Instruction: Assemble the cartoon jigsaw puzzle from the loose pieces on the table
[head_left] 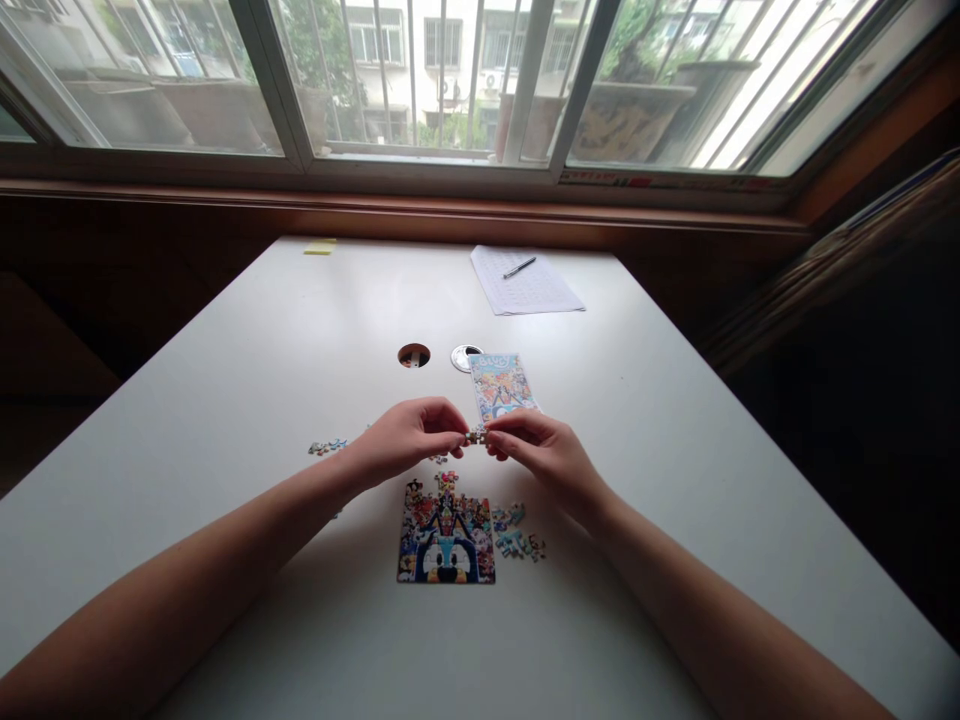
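Between my two hands, above the white table, a few small jigsaw puzzle pieces point(476, 436) are held up. My left hand point(416, 435) pinches them from the left, and my right hand point(536, 445) pinches them from the right. Whether they are joined is too small to tell. Below lies a partly assembled jigsaw puzzle point(448, 545) with a blue dog face and an uneven top edge. Loose puzzle pieces point(517, 535) lie beside its right side, and more loose pieces point(327, 447) lie left of my left hand. A picture card point(501, 385) lies just beyond my right hand, which covers its lower edge.
The white table point(187, 400) has an open round hole point(414, 355) and a metal ring cover point(463, 360). Paper sheets point(525, 290) with a pen point(520, 268) lie toward the back. A yellow note point(320, 247) sits at the far left edge, below the window.
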